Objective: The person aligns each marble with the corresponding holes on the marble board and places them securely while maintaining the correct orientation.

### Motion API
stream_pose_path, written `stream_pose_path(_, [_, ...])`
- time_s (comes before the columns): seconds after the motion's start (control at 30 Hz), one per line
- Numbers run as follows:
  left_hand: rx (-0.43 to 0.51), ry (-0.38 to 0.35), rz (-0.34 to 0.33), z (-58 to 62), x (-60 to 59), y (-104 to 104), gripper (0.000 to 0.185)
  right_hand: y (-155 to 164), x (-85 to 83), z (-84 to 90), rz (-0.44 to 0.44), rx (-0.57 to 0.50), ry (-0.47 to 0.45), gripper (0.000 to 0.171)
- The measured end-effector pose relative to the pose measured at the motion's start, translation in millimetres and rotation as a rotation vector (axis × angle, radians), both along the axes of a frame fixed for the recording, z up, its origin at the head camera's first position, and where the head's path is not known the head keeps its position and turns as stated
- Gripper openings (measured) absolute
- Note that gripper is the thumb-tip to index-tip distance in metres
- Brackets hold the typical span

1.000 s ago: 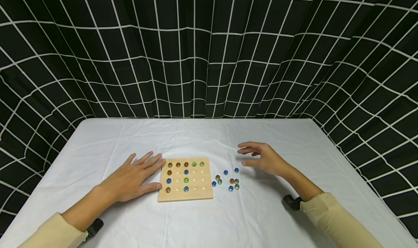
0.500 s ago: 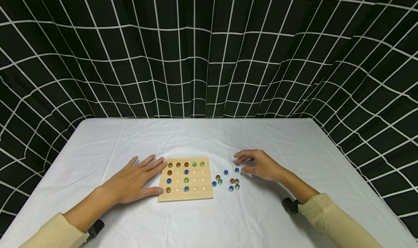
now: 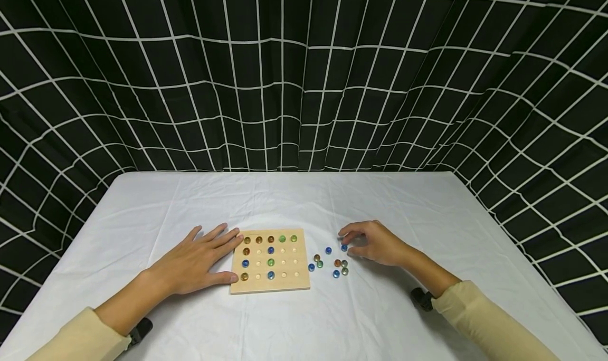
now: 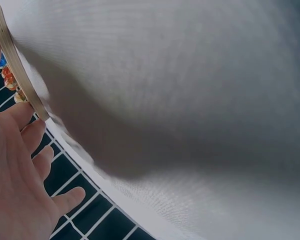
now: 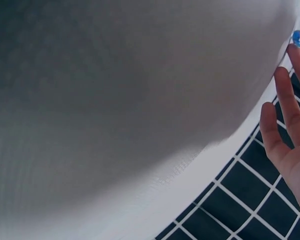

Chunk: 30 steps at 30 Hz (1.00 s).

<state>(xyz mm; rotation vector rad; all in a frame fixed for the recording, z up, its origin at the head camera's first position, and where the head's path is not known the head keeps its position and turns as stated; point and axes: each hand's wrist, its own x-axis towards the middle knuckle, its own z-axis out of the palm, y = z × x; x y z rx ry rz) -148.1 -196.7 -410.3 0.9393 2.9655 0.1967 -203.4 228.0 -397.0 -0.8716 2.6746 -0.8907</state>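
Note:
A light wooden board [image 3: 291,282] with rows of shallow holes lies on the white cloth, glass marbles sitting in some of them. My left hand [image 3: 192,266] rests flat at its left edge, fingers spread, with thumb and fingertips touching the board. Right of the board, several loose blue, green and brown marbles are scattered. My right hand [image 3: 380,244] is at the farthest-right one, a blue marble [image 3: 344,248], with thumb and index finger on either side of it. In the right wrist view, a blue marble [image 5: 298,38] shows beside the fingertips.
Loose marbles lie close together between board and right hand, among them a brown marble [image 3: 338,263] and a blue marble [image 3: 311,267]. A white cloth [image 3: 285,329] covers the table. Black curtain [image 3: 304,86] with a white grid stands behind and at both sides.
My right hand has moved down and left to the blue marble, and its thumb and index finger have come together around it. The left hand has shifted slightly at the board's edge.

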Motion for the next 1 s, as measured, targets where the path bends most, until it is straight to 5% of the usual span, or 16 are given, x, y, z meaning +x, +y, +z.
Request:
stream_pose_path(0.73, [-0.032, 0.009, -0.017, 2.4, -1.4, 0.3, 0.088, -27.3, -2.8, 4.7, -0.008, 0.030, 0.094, 0.032])
stream_pose_path(1.0, [-0.030, 0.017, -0.021, 2.8, -1.8, 1.1, 0.088, -48.5, -0.4, 10.8, 0.031, -0.092, 0.081, 0.036])
